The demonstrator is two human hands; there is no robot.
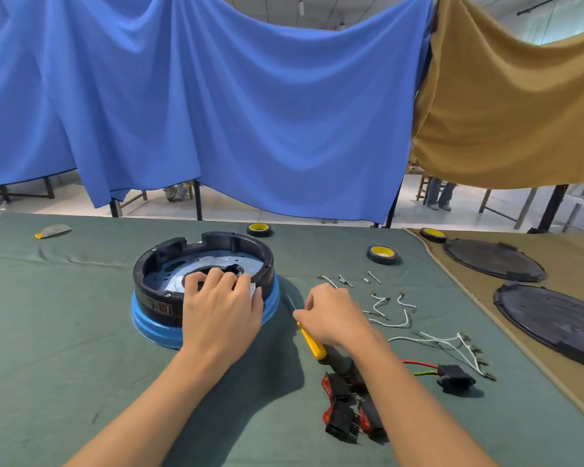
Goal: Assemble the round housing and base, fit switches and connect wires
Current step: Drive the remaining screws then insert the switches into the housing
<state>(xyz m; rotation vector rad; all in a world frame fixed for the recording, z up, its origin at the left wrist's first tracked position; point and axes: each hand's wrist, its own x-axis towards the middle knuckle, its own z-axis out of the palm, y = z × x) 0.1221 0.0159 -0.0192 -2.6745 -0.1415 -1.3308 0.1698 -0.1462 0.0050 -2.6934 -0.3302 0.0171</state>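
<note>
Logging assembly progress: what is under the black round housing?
A blue base, its rim flaring out onto the green cloth. The left hand covers part of the near seam.
</note>
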